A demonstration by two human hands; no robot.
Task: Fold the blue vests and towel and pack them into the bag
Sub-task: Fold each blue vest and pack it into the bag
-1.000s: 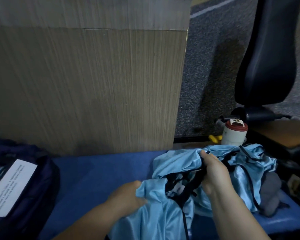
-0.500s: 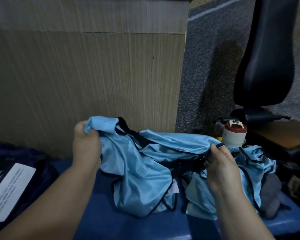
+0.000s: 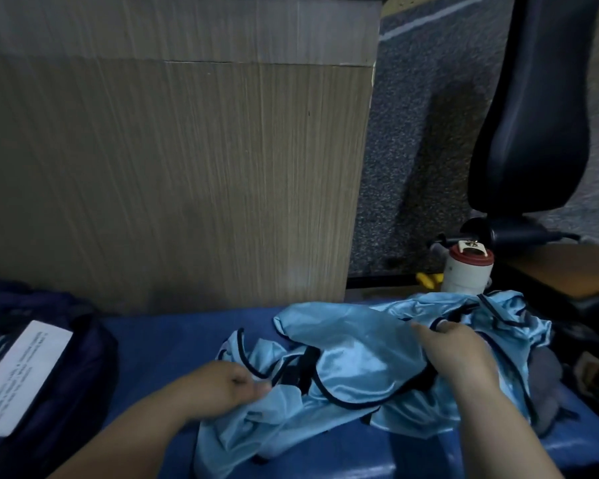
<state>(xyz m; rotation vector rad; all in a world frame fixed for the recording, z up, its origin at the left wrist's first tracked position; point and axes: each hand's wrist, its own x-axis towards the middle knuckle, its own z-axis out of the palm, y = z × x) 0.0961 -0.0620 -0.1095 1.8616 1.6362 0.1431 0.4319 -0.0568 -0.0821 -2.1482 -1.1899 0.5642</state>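
White label (image 3: 25, 375) on the dark bag (image 3: 90, 357) at the left edge has lines of print too small and blurred to read, the bag is cut off by the frame, and the mark on the cap of the white bottle (image 3: 467, 271) is illegible. Crumpled light blue vests (image 3: 353, 361) with black trim are heaped on the blue surface (image 3: 173, 337) right of centre, garment count unclear, and a grey cloth (image 3: 547, 378) is half hidden under their right side. Left hand (image 3: 218, 388) is knuckles up with curled fingers pinching the near-left vest edge; right hand (image 3: 460, 354) reaches over the heap, fingertips pinching fabric at its far side.
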